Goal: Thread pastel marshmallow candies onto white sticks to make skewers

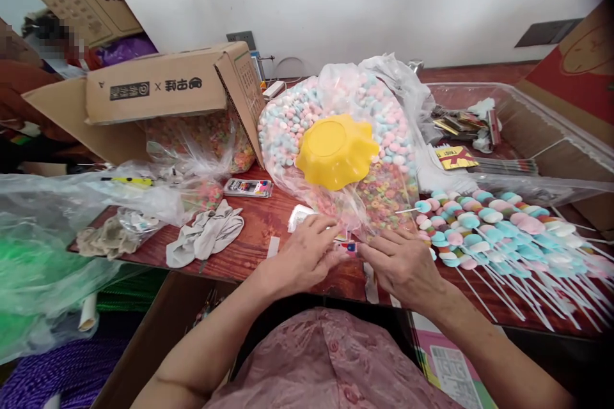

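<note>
Low over the front of the table, my left hand (307, 252) pinches a small printed packet (346, 247) in white, red and blue. My right hand (400, 262) comes in from the other side, its fingers bent and closed at the packet's right end. Much of the packet is covered by my fingers. Just behind my left hand lies a small white piece (300, 216). Beyond both hands a yellow wavy-rimmed bowl (336, 150) rests upside down on a clear bag of pastel marshmallows (288, 115). Ring-shaped candies (388, 195) show in clear plastic beside the bowl.
Skewers of marshmallows (499, 230) are heaped at right, before a clear plastic bin (566, 140). On the left stand an open cardboard box (158, 86), a printed pack (248, 188) and crumpled grey gloves (206, 235). A person (23, 96) is partly visible at far left.
</note>
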Available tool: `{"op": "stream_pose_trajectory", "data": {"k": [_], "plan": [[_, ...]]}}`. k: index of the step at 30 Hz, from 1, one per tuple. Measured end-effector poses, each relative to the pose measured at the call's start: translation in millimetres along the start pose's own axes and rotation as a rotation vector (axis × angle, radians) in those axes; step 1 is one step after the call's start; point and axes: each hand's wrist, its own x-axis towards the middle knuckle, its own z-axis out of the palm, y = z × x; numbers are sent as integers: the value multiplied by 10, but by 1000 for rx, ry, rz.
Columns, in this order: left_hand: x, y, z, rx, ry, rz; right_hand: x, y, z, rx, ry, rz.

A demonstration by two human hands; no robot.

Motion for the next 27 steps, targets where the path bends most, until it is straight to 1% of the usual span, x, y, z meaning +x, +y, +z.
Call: {"op": "stream_pose_trajectory", "data": {"k": [3,4,5,6,8,10,12,13,15,16,17,18,20,22,24,27], "plan": [[73,-196,102,-184,-168,-161,100,-47,-122,32,-43,-80],[67,-256,158,-254,-189,-216,117,-70,-141,62,-55,-85],[51,-304,220,-318,-182,-256,129,-94,-147,100,-70,-72],[29,-337,283,-371,-149,-275,138,-118,-140,146,-88,-43],[-13,-370,392,-441,-45,-268,157,-160,-97,244,-120,57],[-36,-388,451,-472,71,-251,181,-176,-53,338,-97,162],[-38,-414,450,-496,212,-264,202,-166,-35,403,16,272],[-33,-430,430,-508,280,-281,210,-160,-35,432,103,352],[-22,-459,374,-514,405,-291,220,-171,-23,515,273,558],[-16,-466,349,-498,452,-271,223,-198,0,575,322,648],[-13,-467,330,-467,483,-233,225,-243,40,644,345,712],[-11,-461,322,-421,494,-181,228,-303,94,710,334,732],[-15,-435,332,-320,475,-66,238,-438,227,786,309,695],[-32,-410,364,-280,422,-2,247,-532,350,833,384,689],[-62,-403,395,-332,388,-20,248,-548,425,843,458,694],[-121,-432,418,-527,277,-150,236,-492,456,804,476,648]]}}
